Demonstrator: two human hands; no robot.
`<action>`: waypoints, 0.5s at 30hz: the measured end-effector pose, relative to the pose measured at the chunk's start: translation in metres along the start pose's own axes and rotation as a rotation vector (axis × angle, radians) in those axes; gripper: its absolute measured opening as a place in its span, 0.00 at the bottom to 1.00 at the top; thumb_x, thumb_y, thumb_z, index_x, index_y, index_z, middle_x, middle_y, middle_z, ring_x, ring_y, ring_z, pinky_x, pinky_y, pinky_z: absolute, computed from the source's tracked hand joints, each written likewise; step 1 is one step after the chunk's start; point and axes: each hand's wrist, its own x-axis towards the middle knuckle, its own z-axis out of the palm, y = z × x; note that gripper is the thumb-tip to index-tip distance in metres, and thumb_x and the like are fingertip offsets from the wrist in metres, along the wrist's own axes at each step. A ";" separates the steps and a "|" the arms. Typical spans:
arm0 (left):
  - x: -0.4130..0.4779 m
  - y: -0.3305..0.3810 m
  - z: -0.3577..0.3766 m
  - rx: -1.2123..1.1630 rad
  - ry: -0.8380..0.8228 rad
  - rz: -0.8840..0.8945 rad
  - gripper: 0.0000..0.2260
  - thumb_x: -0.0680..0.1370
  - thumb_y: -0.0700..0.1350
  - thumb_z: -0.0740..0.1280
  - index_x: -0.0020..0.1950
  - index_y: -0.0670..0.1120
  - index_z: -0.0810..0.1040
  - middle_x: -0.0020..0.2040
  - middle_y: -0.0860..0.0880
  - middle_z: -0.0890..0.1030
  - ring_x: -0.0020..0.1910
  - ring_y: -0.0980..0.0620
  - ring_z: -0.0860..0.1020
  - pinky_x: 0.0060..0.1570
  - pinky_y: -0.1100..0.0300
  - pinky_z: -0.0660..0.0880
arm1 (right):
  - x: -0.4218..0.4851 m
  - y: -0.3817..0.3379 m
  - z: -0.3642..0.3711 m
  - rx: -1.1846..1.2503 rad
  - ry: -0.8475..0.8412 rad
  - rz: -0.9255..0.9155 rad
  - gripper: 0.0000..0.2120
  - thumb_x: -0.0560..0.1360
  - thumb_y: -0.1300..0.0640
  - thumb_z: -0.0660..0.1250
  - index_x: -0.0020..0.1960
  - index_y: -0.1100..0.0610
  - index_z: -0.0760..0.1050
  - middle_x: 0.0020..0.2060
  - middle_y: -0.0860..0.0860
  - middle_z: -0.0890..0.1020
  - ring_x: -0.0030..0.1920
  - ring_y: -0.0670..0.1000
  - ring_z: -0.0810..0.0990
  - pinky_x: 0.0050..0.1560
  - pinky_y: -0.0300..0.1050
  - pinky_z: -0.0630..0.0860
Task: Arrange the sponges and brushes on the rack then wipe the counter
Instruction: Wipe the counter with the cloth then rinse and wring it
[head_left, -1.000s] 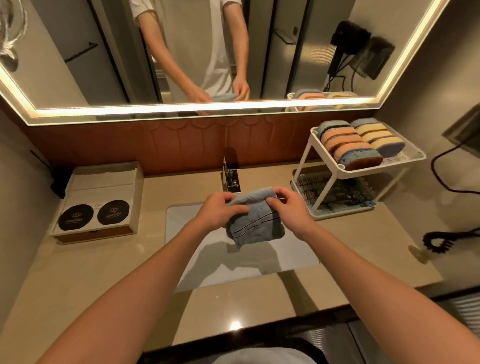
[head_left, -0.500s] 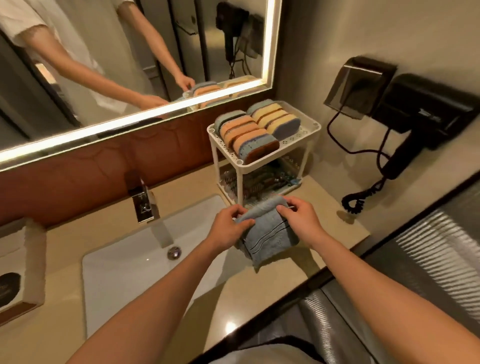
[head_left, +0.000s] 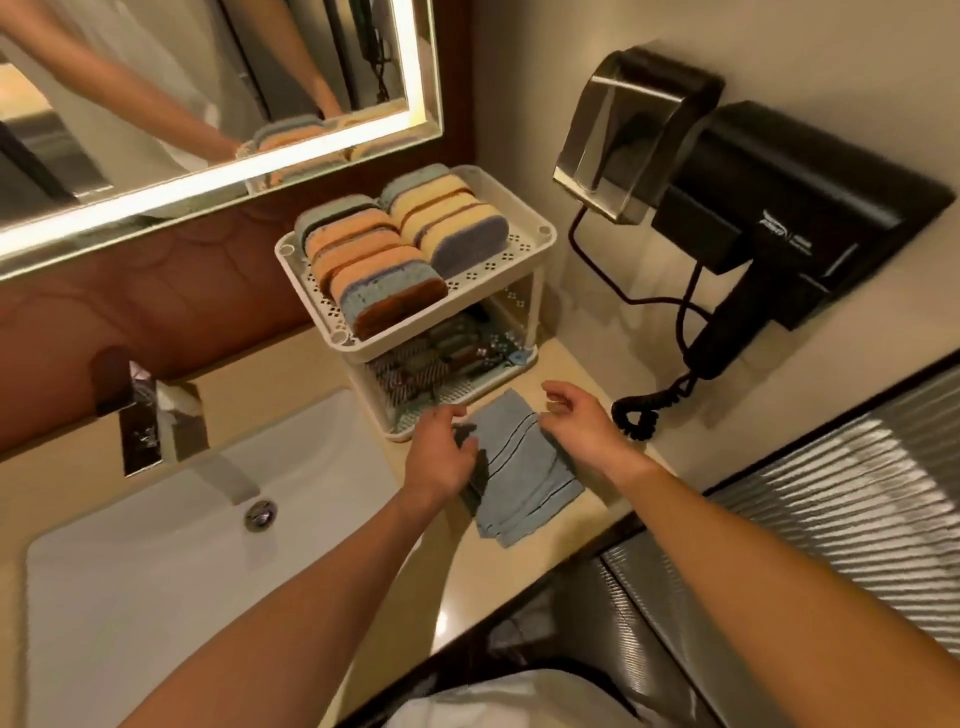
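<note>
On the strip of counter (head_left: 566, 364) in front of the rack (head_left: 488, 270), the left hand (head_left: 441, 457) is hovering at the near-left edge of the blue cloth (head_left: 524, 478), fingers loosely curled; whether it is pinching the fabric I cannot tell. The right hand (head_left: 576, 426) is hanging just over the cloth's far corner, fingers spread and relaxed, holding nothing. The cloth is lying folded and flat on the counter, just beside the rack's lower shelf. Further out, the sponges (head_left: 374, 260) are sitting in two tidy rows on the top shelf, and dark items that are probably the brushes (head_left: 441, 353) are lying underneath, too murky to confirm. The arranging is looking finished. How much wiping is left I cannot judge, since the surface is showing no marks.
</note>
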 end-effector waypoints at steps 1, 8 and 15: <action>0.003 -0.004 0.003 0.059 -0.002 0.044 0.16 0.78 0.45 0.70 0.66 0.47 0.76 0.64 0.47 0.74 0.61 0.49 0.75 0.63 0.57 0.71 | 0.006 0.004 0.002 -0.046 -0.027 -0.009 0.24 0.78 0.65 0.68 0.73 0.57 0.70 0.69 0.53 0.74 0.71 0.50 0.71 0.64 0.43 0.71; 0.002 -0.026 0.034 0.386 -0.197 0.240 0.23 0.75 0.56 0.71 0.68 0.49 0.76 0.67 0.47 0.74 0.67 0.45 0.71 0.69 0.50 0.66 | 0.023 0.033 0.018 -0.465 -0.247 -0.129 0.26 0.75 0.64 0.70 0.72 0.59 0.72 0.70 0.54 0.74 0.71 0.53 0.72 0.72 0.42 0.65; -0.008 -0.027 0.057 0.691 -0.234 0.166 0.26 0.76 0.60 0.67 0.71 0.53 0.67 0.75 0.49 0.60 0.78 0.45 0.52 0.72 0.37 0.52 | 0.015 0.065 0.029 -0.742 -0.233 -0.304 0.32 0.70 0.64 0.69 0.73 0.62 0.69 0.75 0.57 0.65 0.74 0.58 0.64 0.74 0.41 0.57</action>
